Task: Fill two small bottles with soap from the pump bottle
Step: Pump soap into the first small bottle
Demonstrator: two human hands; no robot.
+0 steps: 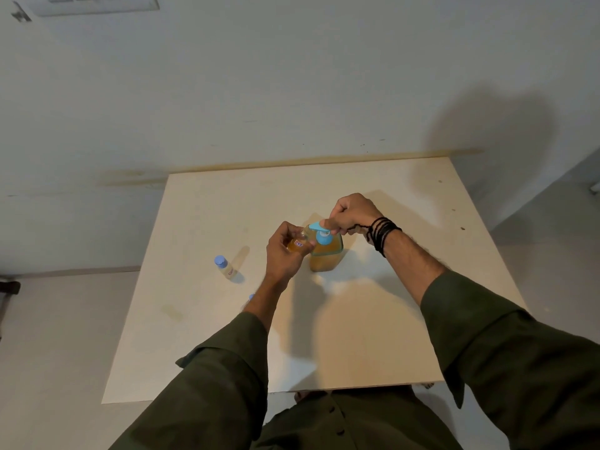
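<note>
- I see the table (207, 336), a pale square top set against the wall, with both my olive-sleeved forearms reaching over its near edge to meet near the middle.
- The pump bottle (325, 254) stands upright at the table's centre, amber soap inside, blue pump head on top with its spout pointing left.
- My right hand (352, 213) comes in from the right, wrist bent down, a black thread band (383, 233) wound round it. The fingers are curled into a loose fist over the pump head and the thumb lies on top of it; I cannot tell how hard it bears down.
- My left hand (284, 251) rises from below, back of the hand towards me, fingers and thumb wrapped round the small open bottle (300, 244), held tilted with its mouth just under the spout and touching the pump bottle's side. It shows amber through the fingers.
- The second small bottle (225, 267) stands alone to the left, well apart, blue cap on.
- A loose blue cap (251, 297) peeps out beside my left forearm, mostly hidden.
</note>
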